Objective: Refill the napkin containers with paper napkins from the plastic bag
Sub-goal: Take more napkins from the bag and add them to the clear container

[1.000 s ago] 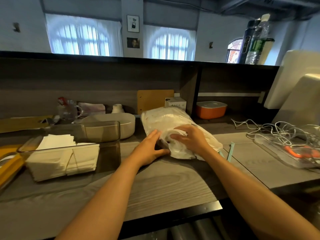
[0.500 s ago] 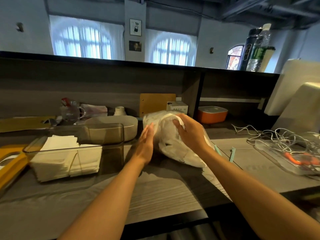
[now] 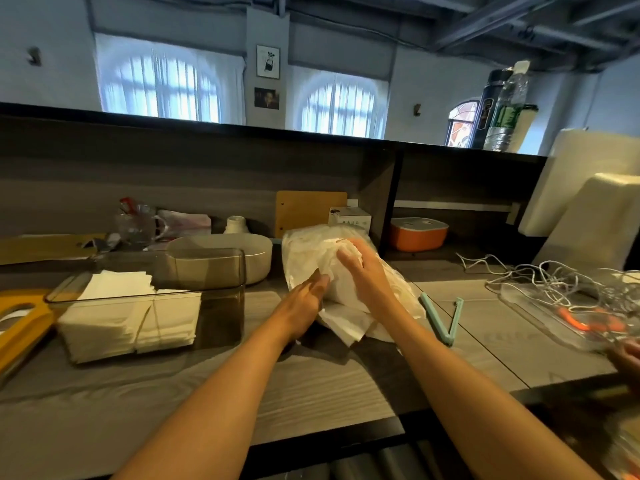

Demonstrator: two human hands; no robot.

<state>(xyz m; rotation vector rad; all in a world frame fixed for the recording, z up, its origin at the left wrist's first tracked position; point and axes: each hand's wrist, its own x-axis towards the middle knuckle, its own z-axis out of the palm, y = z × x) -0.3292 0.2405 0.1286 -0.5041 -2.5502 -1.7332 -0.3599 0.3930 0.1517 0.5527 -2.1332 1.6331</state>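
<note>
At the centre of the frame the right hand (image 3: 363, 271) lies over the top of the white plastic bag (image 3: 311, 251), fingers curled down into the crumpled film and gripping it. The left hand (image 3: 304, 299) comes in from lower left with its fingers stretched against the bag's near side; whether they pinch the plastic or only press it cannot be told. From the bag's open end, below the two hands, a bundle of white paper napkins (image 3: 346, 323) sticks out onto the grey wood-grain counter (image 3: 311, 386).

Left of centre stands a clear, smoke-tinted napkin container (image 3: 207, 271), well apart from the bag, with stacks of napkins (image 3: 128, 320) filling its left part. Just behind it sits a beige oval bowl (image 3: 256, 247). A yellow lid (image 3: 20, 323) lies at the left edge of the frame. Just right of the bag a mint-green sealing clip (image 3: 443, 323) lies spread open in a V. Further right, a clear tray (image 3: 533, 313) holds a tangle of white cables (image 3: 554, 282). In the shelf recess right of centre sits an orange box with a white lid (image 3: 417, 233).
</note>
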